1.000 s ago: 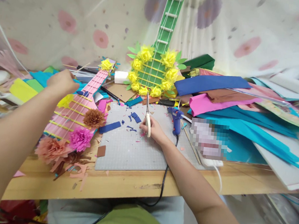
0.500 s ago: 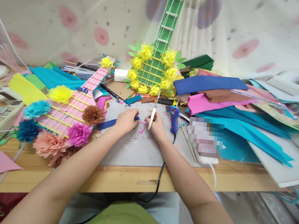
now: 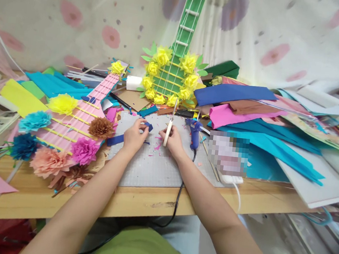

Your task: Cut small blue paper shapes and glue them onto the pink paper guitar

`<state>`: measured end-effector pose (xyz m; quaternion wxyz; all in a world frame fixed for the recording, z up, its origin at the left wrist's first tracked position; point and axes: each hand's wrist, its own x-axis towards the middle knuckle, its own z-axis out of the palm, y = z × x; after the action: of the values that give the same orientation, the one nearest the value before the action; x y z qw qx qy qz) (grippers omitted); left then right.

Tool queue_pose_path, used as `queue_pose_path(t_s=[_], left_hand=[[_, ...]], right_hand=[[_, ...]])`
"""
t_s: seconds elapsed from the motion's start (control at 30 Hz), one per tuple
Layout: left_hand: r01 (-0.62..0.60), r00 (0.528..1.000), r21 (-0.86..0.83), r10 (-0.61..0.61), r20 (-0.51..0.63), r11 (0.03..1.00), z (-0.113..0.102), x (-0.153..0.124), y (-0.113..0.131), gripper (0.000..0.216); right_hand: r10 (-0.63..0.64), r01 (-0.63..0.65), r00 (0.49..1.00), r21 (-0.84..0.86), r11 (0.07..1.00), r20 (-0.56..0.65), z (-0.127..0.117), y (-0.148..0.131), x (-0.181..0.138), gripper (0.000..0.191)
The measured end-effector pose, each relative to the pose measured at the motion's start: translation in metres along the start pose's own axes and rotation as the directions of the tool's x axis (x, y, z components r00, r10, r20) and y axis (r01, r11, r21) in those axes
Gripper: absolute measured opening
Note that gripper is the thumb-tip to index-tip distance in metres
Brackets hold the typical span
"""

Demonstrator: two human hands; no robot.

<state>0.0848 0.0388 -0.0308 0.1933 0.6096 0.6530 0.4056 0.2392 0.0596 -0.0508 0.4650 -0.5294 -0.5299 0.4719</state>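
Observation:
My left hand point(image 3: 135, 136) pinches a strip of dark blue paper point(image 3: 115, 139) above the grey cutting mat point(image 3: 152, 173). One end of the strip shows folded at my fingertips, and the rest runs out to the left under the hand. My right hand point(image 3: 174, 137) is closed around white-handled scissors point(image 3: 168, 133), whose blades point up and away from me. The scissors are apart from the paper. Small pink scraps point(image 3: 158, 144) lie on the mat between my hands.
To the left lies a pink paper guitar point(image 3: 76, 121) with paper flowers. A green guitar point(image 3: 171, 76) ringed with yellow flowers leans at the back. A blue glue gun point(image 3: 193, 133) with a black cord lies right of my hands. Coloured paper sheets point(image 3: 236, 95) pile up farther right.
My left hand has lifted its fingers slightly, and the folded blue end now shows more plainly. My right hand still holds the scissors. The whole view has shifted a little.

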Motion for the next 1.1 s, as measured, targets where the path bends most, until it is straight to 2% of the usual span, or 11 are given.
queue_pose_path(t_s=[0.1,0.2,0.4,0.6,0.7,0.77,0.8,0.87,0.9,1.0,1.1], left_hand=[[0.174,0.985,-0.376,-0.164,0.059,0.910,0.000,-0.003,0.000,0.029],[0.251,0.968,-0.588,-0.188,0.167,0.769,0.001,-0.005,0.003,0.036],[0.340,0.940,-0.680,-0.203,0.275,0.650,0.002,-0.007,0.009,0.043],[0.406,0.912,-0.744,-0.296,0.286,0.530,0.007,-0.008,0.012,0.051],[0.411,0.896,-0.795,-0.358,0.262,0.447,0.005,-0.006,0.014,0.048],[0.399,0.887,-0.843,-0.384,0.256,0.361,0.000,-0.004,0.015,0.045],[0.394,0.883,-0.863,-0.389,0.261,0.315,-0.003,-0.003,0.015,0.043],[0.387,0.878,-0.892,-0.390,0.278,0.234,-0.009,0.000,0.015,0.040],[0.383,0.876,-0.901,-0.389,0.284,0.205,-0.012,0.002,0.015,0.038],[0.372,0.875,-0.914,-0.389,0.288,0.161,-0.018,0.005,0.013,0.034],[0.380,0.874,-0.913,-0.380,0.302,0.150,-0.021,0.006,0.012,0.032]], right_hand=[[-0.034,0.027,0.994,0.069,0.997,0.101,0.004,-0.008,-0.007,0.032],[-0.026,0.012,0.991,0.104,0.995,0.128,0.007,-0.013,-0.011,0.037],[-0.045,0.039,0.998,0.108,0.993,0.051,0.007,-0.015,-0.009,0.042],[-0.048,0.041,0.995,0.076,0.996,0.086,0.010,-0.016,-0.008,0.048],[-0.063,0.071,0.991,-0.069,0.995,0.118,0.002,-0.020,-0.009,0.046],[-0.044,0.095,0.985,-0.314,0.945,0.168,-0.008,-0.026,-0.011,0.043],[-0.018,0.112,0.978,-0.446,0.888,0.210,-0.014,-0.031,-0.012,0.042],[0.071,0.166,0.935,-0.607,0.777,0.347,-0.025,-0.043,-0.015,0.042],[0.130,0.195,0.893,-0.631,0.751,0.431,-0.029,-0.050,-0.016,0.042],[0.272,0.236,0.733,-0.608,0.758,0.624,-0.036,-0.069,-0.019,0.044],[0.302,0.240,0.611,-0.535,0.810,0.732,-0.035,-0.080,-0.018,0.048]])
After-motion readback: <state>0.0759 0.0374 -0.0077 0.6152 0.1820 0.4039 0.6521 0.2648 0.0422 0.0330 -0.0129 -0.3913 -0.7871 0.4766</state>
